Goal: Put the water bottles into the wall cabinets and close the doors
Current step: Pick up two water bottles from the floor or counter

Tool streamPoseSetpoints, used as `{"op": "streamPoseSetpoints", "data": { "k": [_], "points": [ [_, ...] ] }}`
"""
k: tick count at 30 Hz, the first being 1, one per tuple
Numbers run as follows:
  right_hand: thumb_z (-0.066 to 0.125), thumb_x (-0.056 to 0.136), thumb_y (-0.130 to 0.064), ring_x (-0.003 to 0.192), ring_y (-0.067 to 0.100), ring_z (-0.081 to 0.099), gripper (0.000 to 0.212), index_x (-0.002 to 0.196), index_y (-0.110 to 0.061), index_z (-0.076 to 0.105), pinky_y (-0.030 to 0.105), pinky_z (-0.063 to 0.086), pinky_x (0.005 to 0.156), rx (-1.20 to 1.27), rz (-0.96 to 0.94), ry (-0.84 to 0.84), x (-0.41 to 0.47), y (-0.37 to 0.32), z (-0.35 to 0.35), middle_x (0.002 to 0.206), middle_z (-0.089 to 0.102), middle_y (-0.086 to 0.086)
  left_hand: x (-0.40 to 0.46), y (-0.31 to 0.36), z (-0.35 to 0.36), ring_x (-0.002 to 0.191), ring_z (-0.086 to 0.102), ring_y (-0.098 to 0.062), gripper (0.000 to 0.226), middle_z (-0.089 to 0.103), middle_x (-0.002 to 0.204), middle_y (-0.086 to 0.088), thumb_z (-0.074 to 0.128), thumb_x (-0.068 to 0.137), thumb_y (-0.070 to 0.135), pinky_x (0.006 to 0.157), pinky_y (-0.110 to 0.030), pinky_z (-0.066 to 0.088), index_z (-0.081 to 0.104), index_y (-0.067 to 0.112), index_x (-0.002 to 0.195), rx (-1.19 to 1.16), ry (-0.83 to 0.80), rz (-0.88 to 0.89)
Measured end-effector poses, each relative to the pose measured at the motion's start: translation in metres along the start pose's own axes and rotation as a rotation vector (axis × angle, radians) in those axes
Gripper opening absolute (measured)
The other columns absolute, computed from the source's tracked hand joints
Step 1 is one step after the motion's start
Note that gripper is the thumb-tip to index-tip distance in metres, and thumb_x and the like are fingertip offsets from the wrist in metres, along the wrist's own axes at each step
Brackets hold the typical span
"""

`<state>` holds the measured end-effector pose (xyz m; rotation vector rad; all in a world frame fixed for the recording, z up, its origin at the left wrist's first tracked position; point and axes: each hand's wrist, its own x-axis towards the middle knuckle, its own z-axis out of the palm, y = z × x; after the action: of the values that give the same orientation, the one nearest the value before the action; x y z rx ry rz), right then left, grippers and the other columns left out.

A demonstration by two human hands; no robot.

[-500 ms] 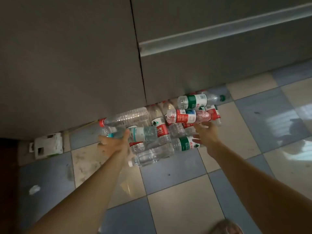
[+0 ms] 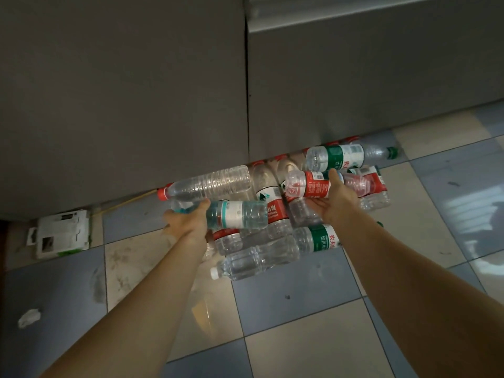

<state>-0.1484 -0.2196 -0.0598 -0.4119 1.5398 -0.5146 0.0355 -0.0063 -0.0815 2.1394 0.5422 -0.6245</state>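
Several plastic water bottles lie in a pile on the tiled floor against the grey cabinet base. My left hand (image 2: 188, 221) grips a bottle with a teal-and-white label (image 2: 240, 214) near its neck, lifted slightly over the pile. My right hand (image 2: 336, 201) holds a red-labelled bottle (image 2: 311, 185) from beneath, thumb over its label. A green-labelled bottle (image 2: 346, 156) lies just behind it. A clear unlabelled bottle with a red cap (image 2: 210, 182) rests at the pile's left. Nearest me lies a clear bottle with a white cap (image 2: 256, 260).
Grey cabinet doors (image 2: 122, 105) fill the upper view, shut, with a vertical seam between them. A white packet (image 2: 62, 233) lies on the floor at the left, and a crumpled white scrap (image 2: 28, 317) nearer me. Checked tiles (image 2: 313, 350) spread in front of the pile.
My right hand has moved up under the red-labelled bottle and taken hold of it. My left hand still holds the teal-labelled bottle. The camera has come closer to the pile.
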Motion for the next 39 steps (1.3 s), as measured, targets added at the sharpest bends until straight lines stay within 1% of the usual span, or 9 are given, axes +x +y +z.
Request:
{"op": "streamPoseSetpoints", "data": {
  "k": [8,12,15,17,20,26,33,36,39],
  "points": [
    [0.076,0.088,-0.03,0.082,0.032,0.076,0.044,0.12,-0.008,0.054,0.054,0.061,0.078,0.015,-0.02,-0.059,-0.006,0.004,-0.013,0.101,0.075,0.019,-0.009,-0.006,-0.012,0.087,0.075,-0.029,0.063,0.072,0.108,-0.011,0.092,0.067,0.027,0.08,-0.05,0.061,0.057,0.012,0.118,-0.324,-0.241,-0.077],
    [0.079,0.086,-0.024,0.079,0.03,0.077,0.047,0.121,-0.012,0.051,0.053,0.063,0.071,0.009,-0.11,-0.041,-0.024,0.007,-0.04,0.101,0.074,0.016,-0.039,0.004,-0.023,0.096,0.073,-0.027,0.055,0.072,0.108,-0.007,0.092,0.068,0.022,0.087,-0.047,0.059,0.06,0.02,0.112,-0.216,-0.284,0.172],
    [0.079,0.084,-0.018,0.096,0.032,0.073,0.06,0.129,-0.02,0.039,0.05,0.063,0.074,-0.068,-0.231,-0.079,-0.038,0.011,-0.074,0.12,0.065,0.013,-0.07,0.017,-0.029,0.082,0.068,-0.03,0.054,0.069,0.107,-0.007,0.092,0.068,0.027,0.066,-0.038,0.062,0.057,0.03,0.109,-0.07,-0.383,0.409],
    [0.077,0.083,-0.012,0.101,0.028,0.07,0.065,0.13,-0.026,0.035,0.039,0.063,0.066,-0.124,-0.314,-0.106,-0.047,0.013,-0.1,0.123,0.06,0.005,-0.09,0.027,-0.026,0.078,0.065,-0.018,0.053,0.066,0.108,0.002,0.091,0.069,0.026,0.052,-0.02,0.054,0.058,0.034,0.11,0.044,-0.496,0.611],
    [0.078,0.08,-0.008,0.094,0.016,0.072,0.068,0.128,-0.029,0.036,0.026,0.06,0.06,-0.219,-0.451,-0.171,-0.057,0.018,-0.14,0.121,0.059,-0.002,-0.122,0.039,-0.013,0.093,0.061,0.006,0.051,0.061,0.11,0.02,0.091,0.068,0.025,0.064,-0.008,0.05,0.059,0.039,0.106,0.188,-0.707,0.855],
    [0.086,0.072,-0.021,0.104,0.014,0.065,0.082,0.133,-0.038,0.034,0.03,0.058,0.081,-0.572,-0.659,-0.183,-0.061,0.046,-0.186,0.119,0.059,-0.01,-0.168,0.021,0.026,0.104,0.057,-0.009,0.05,0.059,0.119,0.014,0.086,0.074,0.036,0.084,-0.033,0.05,0.052,0.041,0.111,0.59,-1.002,1.208],
    [0.087,0.071,-0.039,0.096,-0.004,0.056,0.07,0.12,-0.043,0.037,0.013,0.043,0.071,-0.772,-0.814,-0.049,-0.056,0.083,-0.199,0.107,0.053,-0.018,-0.174,-0.035,0.036,0.114,0.05,-0.013,0.057,0.058,0.125,-0.002,0.084,0.078,0.023,0.097,-0.021,0.033,0.058,0.018,0.129,0.733,-0.985,1.556],
    [0.085,0.07,-0.041,0.101,0.0,0.056,0.067,0.121,-0.042,0.041,0.013,0.04,0.079,-0.754,-0.834,-0.026,-0.057,0.085,-0.204,0.115,0.056,-0.011,-0.168,-0.047,0.033,0.119,0.05,-0.013,0.06,0.059,0.127,-0.007,0.084,0.078,0.02,0.105,-0.027,0.037,0.058,0.013,0.132,0.709,-0.973,1.574],
    [0.085,0.071,-0.036,0.114,0.01,0.056,0.068,0.126,-0.035,0.045,0.027,0.046,0.094,-0.69,-0.815,-0.025,-0.057,0.091,-0.21,0.124,0.058,-0.011,-0.164,-0.056,0.032,0.124,0.048,-0.014,0.07,0.054,0.134,-0.008,0.082,0.08,0.024,0.108,-0.032,0.042,0.047,0.017,0.142,0.69,-0.987,1.466]
  ]
}}
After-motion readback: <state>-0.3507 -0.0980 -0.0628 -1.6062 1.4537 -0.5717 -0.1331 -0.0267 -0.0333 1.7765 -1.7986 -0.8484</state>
